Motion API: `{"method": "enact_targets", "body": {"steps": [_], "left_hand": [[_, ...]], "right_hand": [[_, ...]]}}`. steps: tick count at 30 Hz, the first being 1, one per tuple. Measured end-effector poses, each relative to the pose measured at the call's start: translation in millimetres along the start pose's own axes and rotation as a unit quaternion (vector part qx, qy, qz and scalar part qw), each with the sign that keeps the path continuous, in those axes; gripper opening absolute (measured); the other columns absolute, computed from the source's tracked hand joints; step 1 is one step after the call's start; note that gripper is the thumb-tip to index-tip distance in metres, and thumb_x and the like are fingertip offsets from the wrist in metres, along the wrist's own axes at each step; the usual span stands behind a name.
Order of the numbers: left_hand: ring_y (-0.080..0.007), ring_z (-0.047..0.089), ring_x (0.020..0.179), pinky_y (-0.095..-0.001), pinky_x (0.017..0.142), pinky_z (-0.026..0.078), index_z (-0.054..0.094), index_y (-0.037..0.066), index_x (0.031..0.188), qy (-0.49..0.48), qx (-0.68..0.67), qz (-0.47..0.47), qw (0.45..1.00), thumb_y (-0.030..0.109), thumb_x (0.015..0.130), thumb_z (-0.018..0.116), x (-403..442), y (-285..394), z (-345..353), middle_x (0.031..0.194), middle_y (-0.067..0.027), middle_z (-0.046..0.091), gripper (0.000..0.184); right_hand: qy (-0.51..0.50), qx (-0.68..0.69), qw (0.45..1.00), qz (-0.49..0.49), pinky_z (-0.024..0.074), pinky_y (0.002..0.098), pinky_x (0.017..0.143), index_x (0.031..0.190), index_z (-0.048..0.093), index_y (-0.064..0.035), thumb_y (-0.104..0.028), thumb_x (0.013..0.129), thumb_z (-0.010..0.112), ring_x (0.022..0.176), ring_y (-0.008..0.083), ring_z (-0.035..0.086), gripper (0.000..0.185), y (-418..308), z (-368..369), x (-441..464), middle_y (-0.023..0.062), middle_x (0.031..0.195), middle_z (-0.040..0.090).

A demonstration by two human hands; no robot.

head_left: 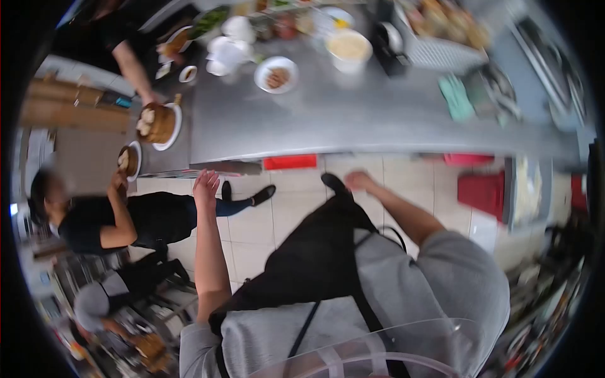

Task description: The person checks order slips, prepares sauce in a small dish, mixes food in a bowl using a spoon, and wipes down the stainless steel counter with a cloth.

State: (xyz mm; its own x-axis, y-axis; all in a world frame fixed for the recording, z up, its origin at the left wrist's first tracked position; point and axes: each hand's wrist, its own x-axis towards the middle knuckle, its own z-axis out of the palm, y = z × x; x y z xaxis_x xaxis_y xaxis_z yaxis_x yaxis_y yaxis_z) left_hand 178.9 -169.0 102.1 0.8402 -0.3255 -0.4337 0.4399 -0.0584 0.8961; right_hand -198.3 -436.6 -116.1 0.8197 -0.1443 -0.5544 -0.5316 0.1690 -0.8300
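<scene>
My left hand [206,188] is held out in front of the steel counter's near edge, with its fingers loosely extended and nothing in them. My right hand [359,181] hangs over the floor just short of the same counter [252,120]; it is a little blurred, seems loosely open and holds nothing I can see. Nearest on the countertop is a white bowl of brown food [276,75]. Behind it and to the right stands a white tub of pale yellow food [348,50].
At left, one co-worker's hand touches a bamboo steamer of buns [157,124]; another person [126,217] holds a smaller steamer [129,160]. A green cloth [455,97] and white basket [441,55] lie right. A red bin [482,194] stands below.
</scene>
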Motion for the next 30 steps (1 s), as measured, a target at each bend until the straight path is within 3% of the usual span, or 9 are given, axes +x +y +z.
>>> {"method": "enact_targets", "body": {"steps": [1,2,3,8,14,21,24,27,30], "left_hand": [[-0.0237,0.057,0.092,-0.0318,0.075,0.048,0.044,0.002,0.114,-0.019,0.024,-0.021,0.999,0.017,0.085,0.048,-19.9,-20.7,-8.9,0.105,-0.0148,0.055,0.033],[-0.0238,0.057,0.091,-0.0321,0.075,0.048,0.044,0.002,0.114,-0.041,0.027,-0.069,0.996,0.018,0.085,0.048,-36.0,-37.1,-17.6,0.105,-0.0152,0.055,0.033],[-0.0238,0.057,0.09,-0.0323,0.075,0.048,0.045,0.002,0.114,-0.062,0.024,-0.112,0.991,0.019,0.085,0.049,-47.3,-54.9,-22.8,0.105,-0.0156,0.055,0.033],[-0.0266,0.057,0.089,-0.0357,0.076,0.047,0.042,0.004,0.117,-0.086,0.159,-0.234,0.955,0.022,0.086,0.046,-93.7,-123.9,-33.0,0.104,-0.0168,0.055,0.036],[-0.0262,0.054,0.095,-0.0345,0.077,0.045,0.038,0.003,0.122,-0.123,0.226,-0.169,0.951,0.026,0.085,0.048,-123.2,-83.3,-33.8,0.113,-0.0181,0.05,0.045],[-0.0256,0.054,0.094,-0.0338,0.076,0.046,0.038,0.003,0.121,-0.112,0.219,-0.099,0.964,0.027,0.084,0.051,-144.1,-51.3,-38.4,0.112,-0.0177,0.05,0.046],[-0.0262,0.055,0.092,-0.0339,0.075,0.046,0.038,0.002,0.121,-0.097,0.221,-0.112,0.964,0.025,0.084,0.05,-150.2,-56.1,-45.9,0.111,-0.0181,0.051,0.045],[-0.0263,0.056,0.091,-0.0339,0.074,0.047,0.038,0.001,0.121,-0.078,0.231,-0.121,0.962,0.024,0.084,0.05,-160.8,-58.3,-45.0,0.109,-0.0177,0.052,0.044],[-0.0256,0.057,0.089,-0.0336,0.073,0.048,0.039,0.001,0.12,-0.075,0.236,-0.119,0.962,0.024,0.085,0.049,-167.3,-56.6,-44.1,0.107,-0.0171,0.053,0.043]], "right_hand": [[0.067,-0.024,0.997,0.021,0.0468,0.0278,0.054,0.087,0.06,-0.0052,-0.022,0.08,0.052,0.058,0.017,0.056,0.02,17.6,-9.5,-14.2,0.0064,0.069,0.059],[0.185,0.09,0.975,0.084,0.0467,0.0273,0.06,0.09,0.06,-0.0086,-0.022,0.081,0.049,0.063,0.0166,0.056,0.02,37.3,-11.2,-14.3,0.0044,0.075,0.06],[0.244,0.333,0.904,0.114,0.0461,0.0295,0.066,0.095,0.058,-0.0119,-0.019,0.082,0.046,0.074,0.0161,0.056,0.02,26.6,-17.2,-36.3,0.0027,0.085,0.06],[0.343,0.488,0.803,0.022,0.0439,0.0341,0.078,0.107,0.053,-0.0122,-0.021,0.084,0.042,0.091,0.0193,0.053,0.027,52.2,-51.9,-50.8,0.0044,0.101,0.057],[0.316,0.572,0.75,-0.101,0.0436,0.0357,0.081,0.116,0.046,-0.0126,-0.019,0.085,0.043,0.102,0.022,0.05,0.032,26.5,-48.8,-38.4,0.0075,0.111,0.053],[0.348,0.593,0.72,-0.094,0.0443,0.0399,0.077,0.117,0.044,-0.0125,-0.018,0.084,0.042,0.101,0.024,0.05,0.034,-6.6,-61.1,-9.9,0.0076,0.11,0.052],[0.323,0.606,0.718,-0.116,0.0446,0.0413,0.074,0.112,0.046,-0.0115,-0.016,0.084,0.041,0.096,0.0241,0.051,0.029,4.7,-61.3,20.1,0.0079,0.105,0.052],[0.306,0.596,0.74,-0.061,0.0437,0.0415,0.075,0.107,0.047,-0.011,-0.012,0.082,0.042,0.092,0.0229,0.052,0.025,-16.2,-50.2,17.5,0.0073,0.101,0.052],[0.28,0.636,0.712,-0.103,0.0426,0.04,0.077,0.105,0.047,-0.0111,-0.008,0.08,0.042,0.093,0.0218,0.051,0.025,-22.1,-45.1,29.7,0.006,0.099,0.052]]}}
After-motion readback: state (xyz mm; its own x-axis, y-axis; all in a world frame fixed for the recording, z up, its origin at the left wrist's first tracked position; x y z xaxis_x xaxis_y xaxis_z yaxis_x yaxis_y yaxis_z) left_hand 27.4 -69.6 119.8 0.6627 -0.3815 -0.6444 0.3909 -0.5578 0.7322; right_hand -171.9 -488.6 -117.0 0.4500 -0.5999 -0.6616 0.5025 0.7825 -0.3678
